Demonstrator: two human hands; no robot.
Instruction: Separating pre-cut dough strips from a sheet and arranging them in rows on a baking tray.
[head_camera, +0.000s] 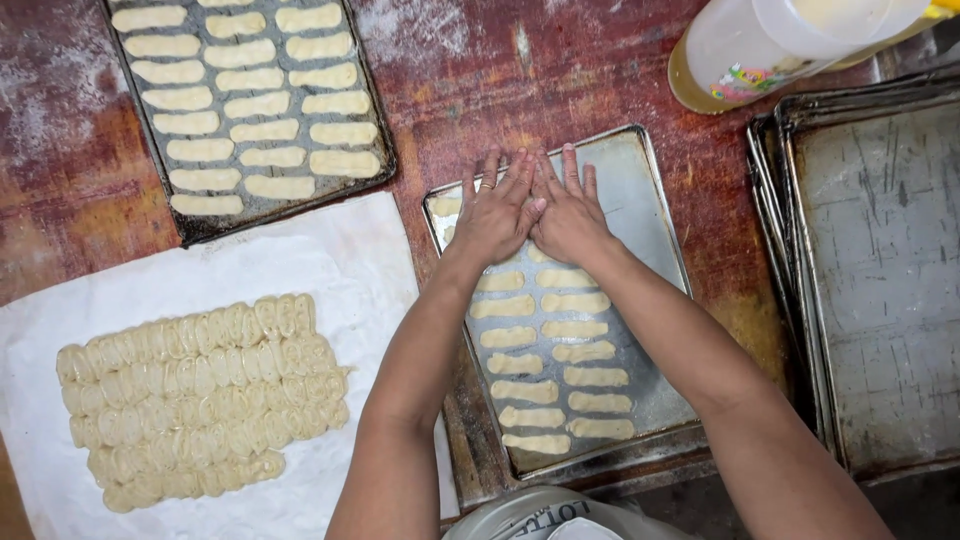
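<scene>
My left hand and my right hand lie flat side by side, fingers together, pressing down on the upper part of a metal baking tray. Whatever dough is under the palms is hidden. Below the hands the tray holds two columns of flattened pale dough strips. Neither hand grips anything. A wrinkled white paper sheet on the left carries a tight block of sliced raw dough pieces.
A dark tray filled with several rows of dough strips lies at the top left. Stacked bare metal trays stand at the right. A large plastic jug lies at the top right. The table is red, worn and floury.
</scene>
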